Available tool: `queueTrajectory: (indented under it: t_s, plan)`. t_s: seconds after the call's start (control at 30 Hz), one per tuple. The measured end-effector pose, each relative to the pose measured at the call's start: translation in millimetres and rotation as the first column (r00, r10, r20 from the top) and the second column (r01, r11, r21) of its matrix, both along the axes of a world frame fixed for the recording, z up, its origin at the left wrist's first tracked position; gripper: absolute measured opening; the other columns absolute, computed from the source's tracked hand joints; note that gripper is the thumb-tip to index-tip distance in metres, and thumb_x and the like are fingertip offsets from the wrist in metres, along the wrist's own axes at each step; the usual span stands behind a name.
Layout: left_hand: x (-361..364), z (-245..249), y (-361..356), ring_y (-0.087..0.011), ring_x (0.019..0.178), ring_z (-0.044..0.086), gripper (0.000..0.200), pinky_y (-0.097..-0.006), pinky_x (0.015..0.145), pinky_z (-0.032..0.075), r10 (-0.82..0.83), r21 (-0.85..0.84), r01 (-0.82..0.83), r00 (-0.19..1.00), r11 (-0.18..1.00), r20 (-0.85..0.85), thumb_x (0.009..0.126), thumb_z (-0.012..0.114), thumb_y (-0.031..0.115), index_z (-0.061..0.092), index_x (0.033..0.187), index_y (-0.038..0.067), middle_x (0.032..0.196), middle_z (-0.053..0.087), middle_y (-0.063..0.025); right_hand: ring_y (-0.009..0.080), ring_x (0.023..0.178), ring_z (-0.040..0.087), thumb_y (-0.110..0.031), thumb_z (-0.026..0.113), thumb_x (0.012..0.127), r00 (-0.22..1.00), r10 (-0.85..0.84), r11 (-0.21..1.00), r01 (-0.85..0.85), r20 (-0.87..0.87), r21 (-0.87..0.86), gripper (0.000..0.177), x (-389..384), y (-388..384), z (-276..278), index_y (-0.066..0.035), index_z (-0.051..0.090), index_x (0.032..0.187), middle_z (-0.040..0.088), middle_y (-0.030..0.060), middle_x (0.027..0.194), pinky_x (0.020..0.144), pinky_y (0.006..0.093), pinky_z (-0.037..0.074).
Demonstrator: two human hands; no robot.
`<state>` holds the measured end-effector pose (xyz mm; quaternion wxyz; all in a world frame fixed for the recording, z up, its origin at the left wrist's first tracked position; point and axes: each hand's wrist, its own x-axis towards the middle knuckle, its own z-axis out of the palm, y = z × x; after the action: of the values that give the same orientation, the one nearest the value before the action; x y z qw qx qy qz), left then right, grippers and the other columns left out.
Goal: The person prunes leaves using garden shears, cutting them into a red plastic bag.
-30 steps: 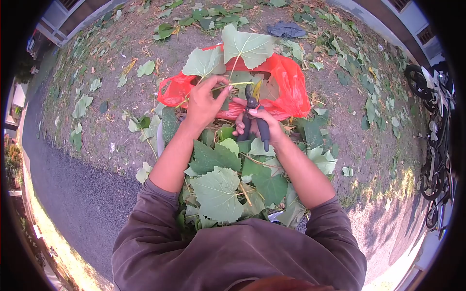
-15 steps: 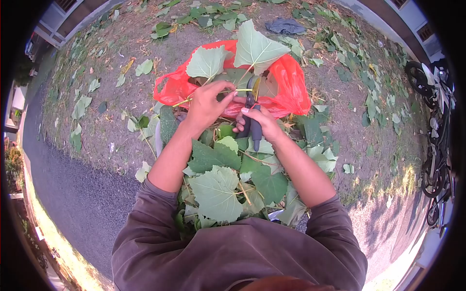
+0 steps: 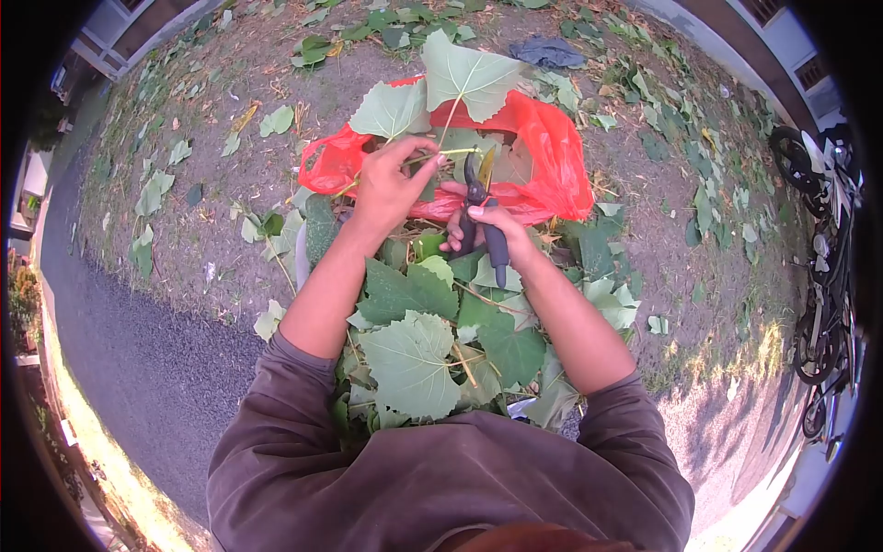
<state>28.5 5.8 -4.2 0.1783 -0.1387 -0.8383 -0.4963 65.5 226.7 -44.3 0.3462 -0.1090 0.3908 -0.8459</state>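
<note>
Pinched in my left hand is a thin green leafy stem, with two large pale green leaves standing up from it. My right hand grips pruning shears by their dark handles. The shears' blades are parted and point upward, close to the stem's right end. Behind both hands lies a red plastic bag, its mouth open and leaves inside. A heap of cut leaves fills the space between my forearms and my body.
Loose leaves are scattered over the bare soil. A dark crumpled cloth or bag lies beyond the red bag. Asphalt runs along the left, and parked motorbikes line the right edge.
The shears' blades have spread wider and sit slightly below the stem. My left hand has lifted a little, and the upright leaves have shifted left and up.
</note>
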Motion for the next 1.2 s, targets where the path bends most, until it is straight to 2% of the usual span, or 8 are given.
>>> queueTrajectory:
  t_s: [0.03, 0.17, 0.4, 0.53, 0.67, 0.83, 0.93, 1.2]
  plan:
    - [0.6, 0.9, 0.6, -0.0109, 0.068, 0.063, 0.023, -0.0288, 0.058, 0.046, 0.0, -0.001, 0.0, 1.0, 1.0, -0.001, 0.091, 0.084, 0.012, 0.076, 0.112, 0.005, 0.099, 0.079, -0.0086, 0.0254, 0.086, 0.063, -0.032, 0.059, 0.101, 0.998, 0.003, 0.999, 0.0, -0.055, 0.054, 0.08, 0.3, -1.7, -1.7, -0.004, 0.026, 0.168, 0.058, 0.0114, 0.09, 0.101, 0.0546, 0.055]
    - [7.7, 5.0, 2.7, -0.0139, 0.069, 0.064, 0.022, -0.0306, 0.06, 0.049, -0.093, -0.046, 0.094, 0.995, 0.994, 0.02, 0.092, 0.082, 0.012, 0.076, 0.112, 0.004, 0.102, 0.079, -0.0085, 0.0237, 0.086, 0.066, -0.029, 0.06, 0.103, 0.998, -0.02, 1.0, 0.021, -0.061, 0.018, 0.077, 1.1, -3.9, -3.8, -0.002, 0.026, 0.167, 0.062, 0.0107, 0.093, 0.1, 0.0523, 0.057]
    - [8.2, 5.2, 5.6, -0.0198, 0.077, 0.071, 0.022, -0.0331, 0.065, 0.054, -0.151, -0.12, 0.151, 0.989, 0.981, 0.01, 0.093, 0.081, 0.013, 0.074, 0.112, 0.004, 0.1, 0.077, -0.0105, 0.015, 0.081, 0.062, -0.023, 0.063, 0.106, 0.993, -0.118, 0.985, 0.12, -0.024, 0.125, 0.06, 4.8, -3.6, 3.4, -0.003, 0.043, 0.159, 0.054, 0.0023, 0.086, 0.086, 0.0424, 0.063]
    - [4.2, 1.7, 5.2, -0.019, 0.082, 0.073, 0.022, -0.0334, 0.067, 0.055, -0.164, -0.081, 0.164, 0.986, 0.983, 0.012, 0.093, 0.082, 0.012, 0.074, 0.111, 0.003, 0.099, 0.077, -0.0097, 0.0132, 0.076, 0.06, -0.022, 0.064, 0.107, 0.997, -0.082, 0.986, 0.083, -0.009, 0.147, 0.057, 6.9, 1.0, 13.7, -0.003, 0.045, 0.158, 0.052, 0.0004, 0.082, 0.081, 0.0397, 0.065]
    - [3.9, 2.6, 5.0, -0.0115, 0.091, 0.074, 0.022, -0.0278, 0.075, 0.056, -0.142, 0.036, 0.139, 0.985, 0.99, 0.099, 0.093, 0.083, 0.009, 0.075, 0.112, 0.002, 0.105, 0.078, -0.0057, 0.0143, 0.074, 0.06, -0.024, 0.065, 0.107, 0.996, -0.078, 0.985, 0.084, -0.043, 0.152, 0.061, 7.4, -1.1, 15.8, -0.002, 0.042, 0.159, 0.052, 0.001, 0.08, 0.081, 0.0414, 0.064]
    - [-0.3, 1.0, 3.2, -0.0101, 0.094, 0.072, 0.021, -0.0275, 0.078, 0.056, -0.129, 0.097, 0.126, 0.991, 0.987, 0.028, 0.093, 0.081, 0.005, 0.075, 0.113, 0.002, 0.112, 0.075, -0.0059, 0.022, 0.084, 0.066, -0.028, 0.06, 0.105, 0.998, -0.06, 0.998, 0.06, -0.011, -0.004, 0.071, 0.7, -4.1, 0.2, -0.001, 0.031, 0.164, 0.061, 0.0094, 0.09, 0.094, 0.0505, 0.06]
    - [-0.7, 2.6, 2.6, -0.0119, 0.095, 0.072, 0.02, -0.0284, 0.08, 0.057, -0.101, 0.079, 0.098, 0.994, 0.992, 0.046, 0.094, 0.079, 0.004, 0.074, 0.113, 0.001, 0.112, 0.073, -0.0072, 0.0238, 0.09, 0.067, -0.027, 0.058, 0.105, 0.997, -0.03, 1.0, 0.03, -0.077, 0.001, 0.071, 0.5, -4.8, -3.0, 0.0, 0.03, 0.165, 0.064, 0.0115, 0.095, 0.1, 0.0516, 0.057]
    - [2.6, 2.4, 2.7, -0.0186, 0.098, 0.073, 0.017, -0.0322, 0.084, 0.057, -0.222, -0.042, 0.223, 0.975, 0.974, 0.031, 0.094, 0.077, 0.002, 0.075, 0.111, -0.001, 0.106, 0.075, -0.0098, 0.0214, 0.086, 0.066, -0.027, 0.06, 0.105, 0.995, -0.086, 0.995, 0.089, -0.056, 0.051, 0.067, 0.1, -2.4, 1.9, 0.0, 0.035, 0.161, 0.062, 0.0082, 0.092, 0.098, 0.0492, 0.058]
